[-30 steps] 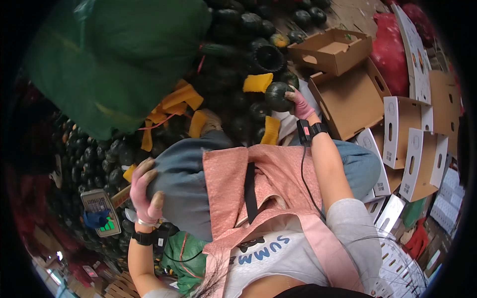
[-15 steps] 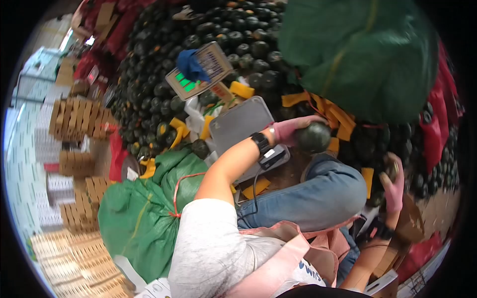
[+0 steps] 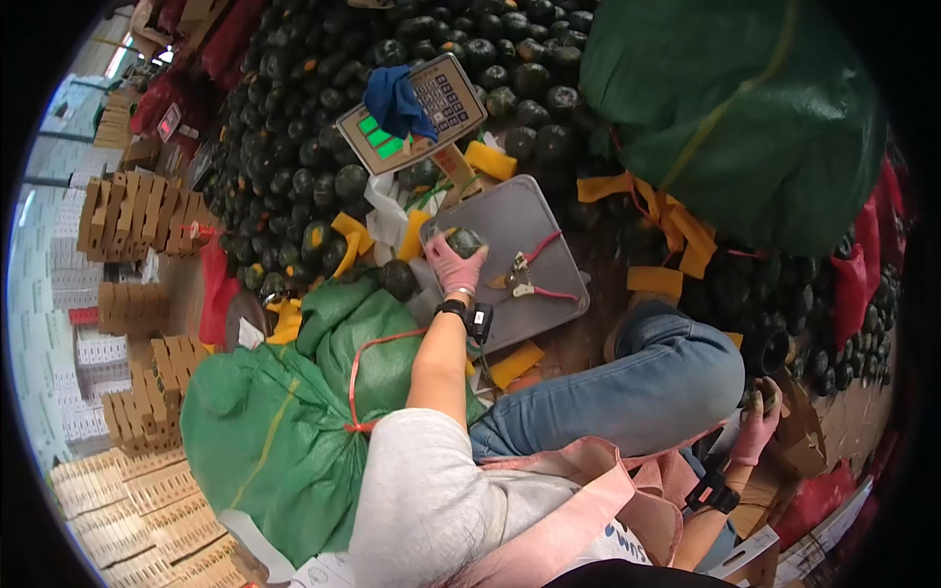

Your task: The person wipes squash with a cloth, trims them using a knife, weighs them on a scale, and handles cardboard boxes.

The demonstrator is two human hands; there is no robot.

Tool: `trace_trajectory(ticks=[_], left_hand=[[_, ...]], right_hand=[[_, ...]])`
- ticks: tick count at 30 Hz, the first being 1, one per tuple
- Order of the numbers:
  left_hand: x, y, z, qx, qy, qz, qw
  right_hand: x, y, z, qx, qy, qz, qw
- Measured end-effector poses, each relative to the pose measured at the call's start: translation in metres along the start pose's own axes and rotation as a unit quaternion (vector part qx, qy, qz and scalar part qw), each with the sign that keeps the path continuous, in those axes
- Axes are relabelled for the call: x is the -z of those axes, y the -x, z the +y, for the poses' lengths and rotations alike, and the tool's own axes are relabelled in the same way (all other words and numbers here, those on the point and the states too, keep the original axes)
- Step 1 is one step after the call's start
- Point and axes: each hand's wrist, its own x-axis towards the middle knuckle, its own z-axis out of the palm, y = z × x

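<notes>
My left hand (image 3: 457, 267), in a pink glove, is closed around a dark green squash (image 3: 465, 241) over the left part of a grey scale platform (image 3: 490, 220). On that platform lie pruning shears (image 3: 524, 274) with red handles, to the right of the hand. My right hand (image 3: 757, 421), also gloved in pink, is low on the right beside my bent knee. Its fingers are curled, and what they hold, if anything, I cannot make out. Behind the platform stands the scale's display and keypad (image 3: 417, 113), with a blue cloth (image 3: 397, 101) draped over it.
A big heap of squashes (image 3: 314, 127) spreads behind the scale. Full green sacks stand at left (image 3: 265, 431) and upper right (image 3: 735, 118). Yellow foam strips (image 3: 676, 230) lie around the platform. Stacked cardboard boxes (image 3: 137, 225) line the left side.
My left hand has moved left, from beyond the platform's right edge to above it, with a squash in it. The shears now show. My right hand has come lower, closer to my body.
</notes>
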Motion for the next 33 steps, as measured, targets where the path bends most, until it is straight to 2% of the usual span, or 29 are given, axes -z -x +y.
trace_trajectory(ticks=[2, 4, 6, 8, 10, 12, 13, 14, 16, 18, 20, 21, 24, 26, 29, 32, 33], left_hand=[[-0.007, -0.001, 0.002, 0.097, 0.007, -0.027, 0.995], [0.005, -0.017, 0.028, 0.139, -0.115, -0.075, 0.981], [0.013, -0.059, 0.047, -0.029, -0.081, 0.143, 0.986], [0.052, -0.119, 0.102, -0.124, 0.072, 0.238, 0.961], [0.070, -0.170, 0.133, -0.140, 0.051, 0.292, 0.945], [0.066, -0.207, 0.148, -0.099, 0.053, 0.243, 0.964], [0.066, -0.211, 0.155, -0.059, 0.002, 0.151, 0.987], [0.046, -0.214, 0.155, -0.073, -0.011, 0.185, 0.980], [0.017, -0.219, 0.154, -0.095, 0.068, 0.220, 0.968], [0.012, -0.212, 0.163, -0.083, 0.126, 0.204, 0.967], [0.008, -0.207, 0.168, -0.109, 0.154, 0.197, 0.962], [0.007, -0.205, 0.173, -0.124, 0.166, 0.181, 0.961], [0.000, -0.201, 0.189, -0.145, 0.181, 0.139, 0.963], [-0.002, -0.191, 0.200, -0.121, 0.209, 0.100, 0.965], [-0.009, -0.188, 0.197, -0.125, 0.173, 0.108, 0.971], [-0.001, -0.174, 0.190, -0.117, 0.116, 0.105, 0.981], [0.003, -0.170, 0.185, -0.146, 0.121, 0.128, 0.973]], right_hand=[[-0.004, 0.002, -0.011, -0.030, 0.015, 0.020, 0.999], [0.005, -0.001, 0.006, 0.074, 0.061, 0.003, 0.995], [0.011, 0.003, 0.007, 0.043, 0.048, 0.016, 0.998], [0.031, 0.000, 0.021, 0.012, 0.047, 0.006, 0.999], [0.033, 0.001, 0.009, -0.029, 0.022, 0.009, 0.999], [0.030, -0.003, 0.014, 0.029, 0.029, 0.014, 0.999], [0.028, -0.004, 0.012, 0.045, 0.059, 0.012, 0.997], [0.024, -0.006, 0.010, 0.061, 0.088, 0.010, 0.994], [0.003, 0.002, -0.009, 0.045, 0.078, 0.015, 0.996], [0.001, 0.002, 0.000, 0.041, 0.085, -0.010, 0.995], [0.003, -0.002, 0.015, 0.073, 0.078, -0.024, 0.994], [0.004, -0.004, 0.019, 0.058, 0.075, -0.026, 0.995], [-0.010, -0.008, 0.004, 0.063, 0.072, -0.031, 0.995], [-0.015, -0.010, -0.002, 0.072, 0.069, -0.040, 0.994], [-0.023, -0.014, 0.002, 0.063, 0.054, -0.053, 0.995], [-0.017, -0.007, 0.001, 0.073, 0.101, -0.075, 0.989], [-0.014, -0.003, 0.005, 0.068, 0.094, -0.074, 0.990]])
